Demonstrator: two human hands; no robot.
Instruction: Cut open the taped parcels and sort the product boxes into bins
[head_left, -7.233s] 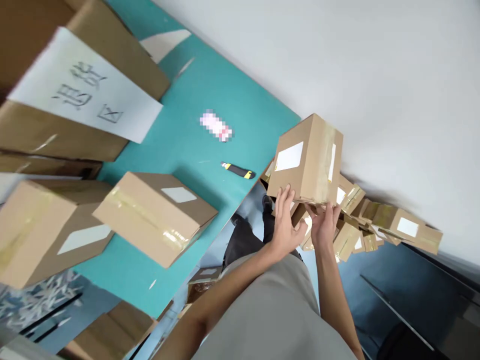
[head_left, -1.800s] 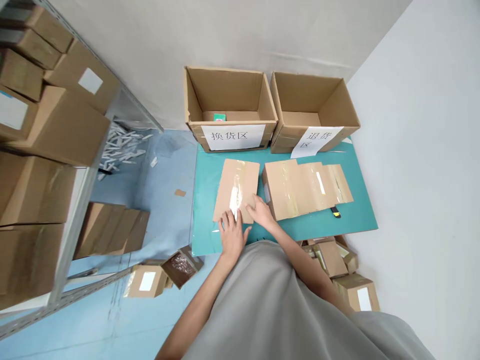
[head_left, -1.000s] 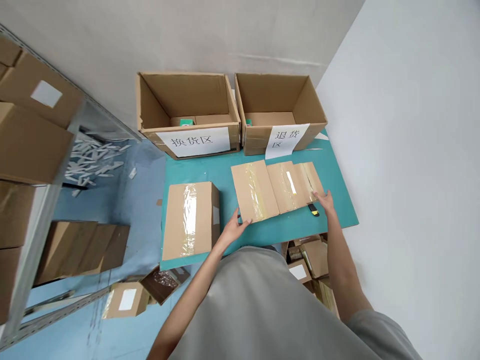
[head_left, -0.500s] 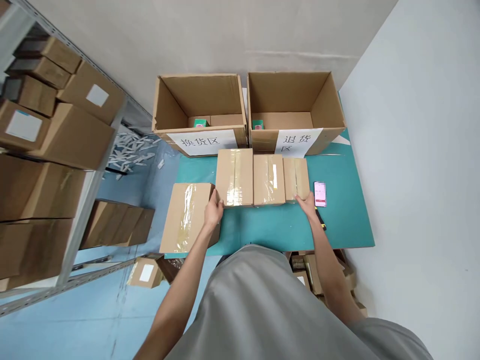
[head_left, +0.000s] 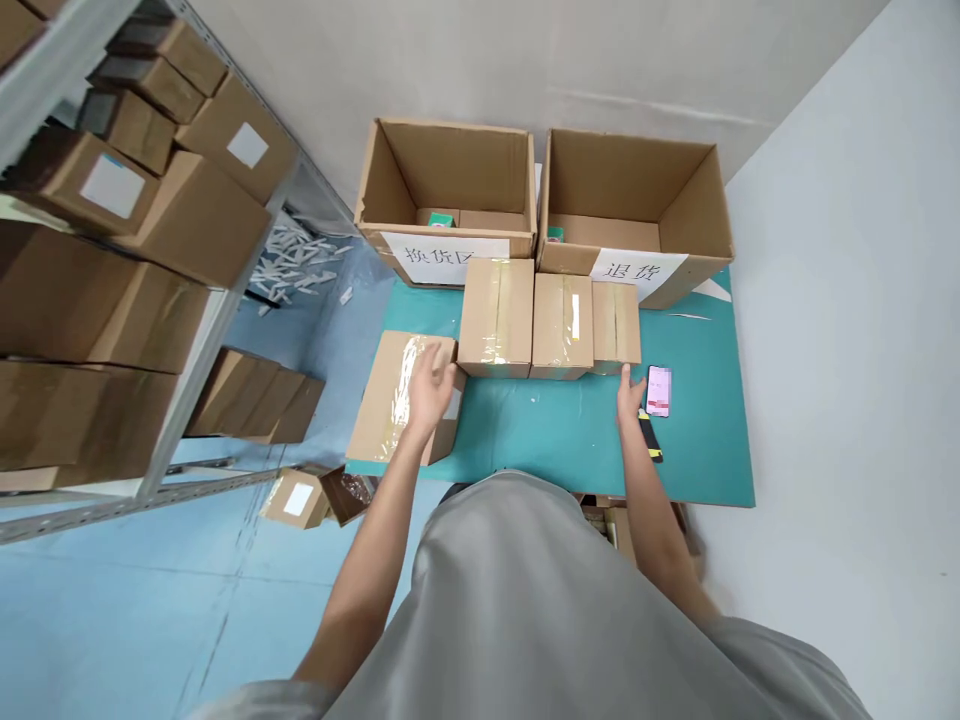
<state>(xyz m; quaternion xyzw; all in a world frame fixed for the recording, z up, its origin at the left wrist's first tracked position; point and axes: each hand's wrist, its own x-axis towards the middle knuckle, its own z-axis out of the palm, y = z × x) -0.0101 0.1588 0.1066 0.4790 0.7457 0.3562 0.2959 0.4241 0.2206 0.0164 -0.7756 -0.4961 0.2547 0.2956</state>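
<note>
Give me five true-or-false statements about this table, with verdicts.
1. Both open cartons carry paper signs. True.
2. Three taped cardboard boxes stand in a row. True.
3. The smartphone lies inside one of the open cartons. False: it lies on the teal table.
4. The left hand grips the utility knife. False: that hand is empty, and the knife lies near the smartphone.
5. The right hand is near the row's rightmost box. True.

left sign (head_left: 435, 260) | left carton (head_left: 465, 165): "换货" (next character part-hidden) | right sign (head_left: 634, 268) | right carton (head_left: 630, 175): "退货"
</note>
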